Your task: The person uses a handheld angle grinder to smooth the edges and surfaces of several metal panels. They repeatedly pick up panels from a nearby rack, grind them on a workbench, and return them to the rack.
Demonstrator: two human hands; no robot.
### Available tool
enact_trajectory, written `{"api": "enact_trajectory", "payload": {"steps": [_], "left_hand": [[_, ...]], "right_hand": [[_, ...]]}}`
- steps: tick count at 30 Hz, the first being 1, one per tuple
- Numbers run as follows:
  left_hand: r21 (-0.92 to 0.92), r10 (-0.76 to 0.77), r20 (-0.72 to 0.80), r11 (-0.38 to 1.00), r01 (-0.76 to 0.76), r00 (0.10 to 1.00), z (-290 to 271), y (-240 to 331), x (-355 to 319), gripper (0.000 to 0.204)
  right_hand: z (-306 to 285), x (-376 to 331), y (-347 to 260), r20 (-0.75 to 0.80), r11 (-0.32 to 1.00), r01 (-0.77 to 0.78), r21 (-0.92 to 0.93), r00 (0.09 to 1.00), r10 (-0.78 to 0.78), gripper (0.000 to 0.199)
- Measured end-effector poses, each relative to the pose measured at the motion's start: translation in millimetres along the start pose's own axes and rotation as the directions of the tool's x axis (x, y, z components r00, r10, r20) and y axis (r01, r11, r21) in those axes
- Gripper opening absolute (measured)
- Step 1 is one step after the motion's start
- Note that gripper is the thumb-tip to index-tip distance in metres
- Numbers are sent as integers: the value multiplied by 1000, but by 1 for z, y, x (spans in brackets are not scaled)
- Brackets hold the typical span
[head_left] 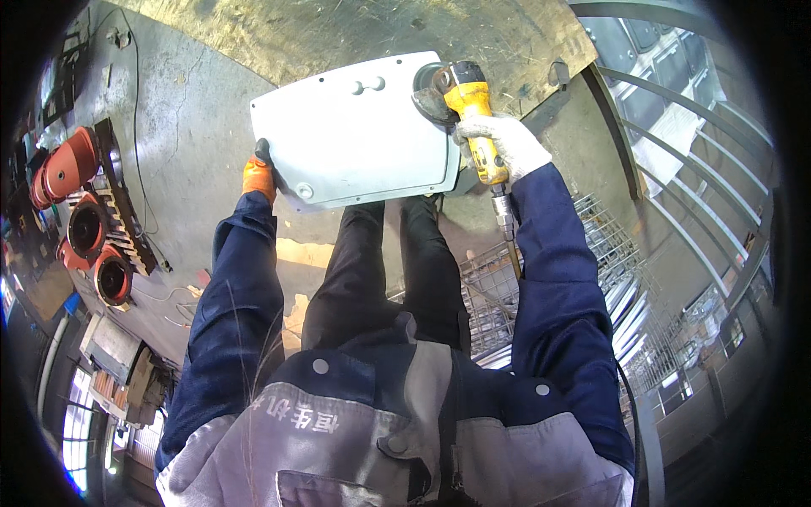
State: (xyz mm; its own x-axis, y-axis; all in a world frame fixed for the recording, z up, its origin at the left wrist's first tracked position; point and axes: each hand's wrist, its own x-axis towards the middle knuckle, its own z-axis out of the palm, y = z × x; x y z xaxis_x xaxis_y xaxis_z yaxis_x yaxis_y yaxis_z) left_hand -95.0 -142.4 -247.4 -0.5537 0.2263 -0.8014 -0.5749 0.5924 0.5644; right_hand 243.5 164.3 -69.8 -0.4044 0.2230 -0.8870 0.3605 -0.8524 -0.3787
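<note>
A pale grey panel (pixel 346 139) with rounded corners and small holes along its rim lies over the near edge of a worn wooden tabletop (pixel 245 34). My left hand (pixel 259 176), in an orange glove with dark fingertips, is closed on the panel's left edge. In a white glove, my right hand (pixel 514 145) grips the yellow body of an air-powered angle sander (pixel 473 101). The sander's dark round disc (pixel 433 106) is at the panel's right edge, by a round recess; whether it touches is unclear. A hose fitting (pixel 503 211) leads down from the handle.
Orange-red flanged castings (pixel 72 169) stand on the floor at left beside a slatted wooden pallet (pixel 127 203). Wire mesh (pixel 490 291) with metal rods lies at lower right. Curved grey rails (pixel 701 169) run along the right. A cable (pixel 138 110) trails over the floor.
</note>
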Motion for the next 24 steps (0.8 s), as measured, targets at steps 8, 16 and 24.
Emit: {"api": "enact_trajectory", "payload": {"steps": [8,16,24], "left_hand": [[-38,32,60,999,-30,998,1,0,0,72],[-32,28,44,999,-27,999,-1,-3,3,75],[10,77,64,997,-77,995,-4,8,9,75]], "right_hand": [[-14,0,30,12,994,-54,95,999,53,24],[-16,-38,95,68,969,-99,227,994,86,27],[-5,-79,137,52,953,-165,253,986,156,31]]}}
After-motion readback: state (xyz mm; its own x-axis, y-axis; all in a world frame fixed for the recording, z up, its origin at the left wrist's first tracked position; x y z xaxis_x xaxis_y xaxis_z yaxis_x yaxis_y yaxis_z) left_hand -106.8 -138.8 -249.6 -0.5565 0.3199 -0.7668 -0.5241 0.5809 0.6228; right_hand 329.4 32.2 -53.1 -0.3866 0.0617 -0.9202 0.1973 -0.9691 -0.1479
